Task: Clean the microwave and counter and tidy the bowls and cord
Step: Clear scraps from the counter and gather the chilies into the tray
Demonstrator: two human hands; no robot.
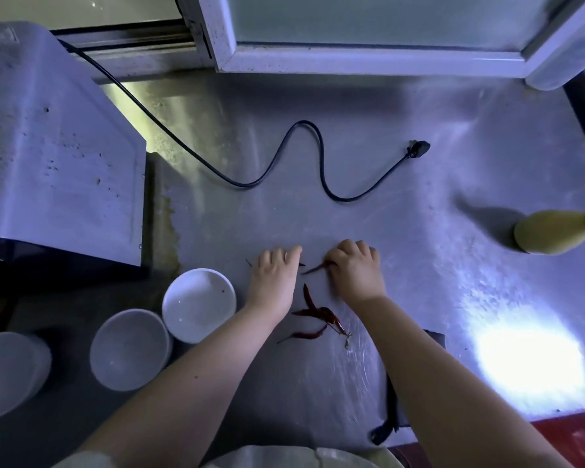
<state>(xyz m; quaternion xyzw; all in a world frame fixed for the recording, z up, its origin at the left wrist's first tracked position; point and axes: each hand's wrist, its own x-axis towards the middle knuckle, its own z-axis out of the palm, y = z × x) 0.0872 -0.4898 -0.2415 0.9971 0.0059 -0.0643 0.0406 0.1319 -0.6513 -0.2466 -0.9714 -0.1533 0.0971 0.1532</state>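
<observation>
My right hand [357,270] has its fingers curled round a dried red chili [316,267] on the steel counter [419,265]. My left hand [275,278] lies palm down just to its left, fingers curled over something small and dark that I cannot identify. Several more dried chilies [318,315] lie between my forearms. The microwave [58,146] stands at the left. Its black cord [304,130] snakes across the counter to an unplugged plug [418,149]. Three white bowls sit at lower left: one [199,304] nearest my left arm, one [129,347] beside it, one [11,373] at the frame edge.
A window frame [368,62] runs along the back of the counter. A yellowish bottle [554,231] stands at the right edge. A dark strap-like object [384,430] lies at the counter's front edge under my right forearm. Bright light glares at lower right.
</observation>
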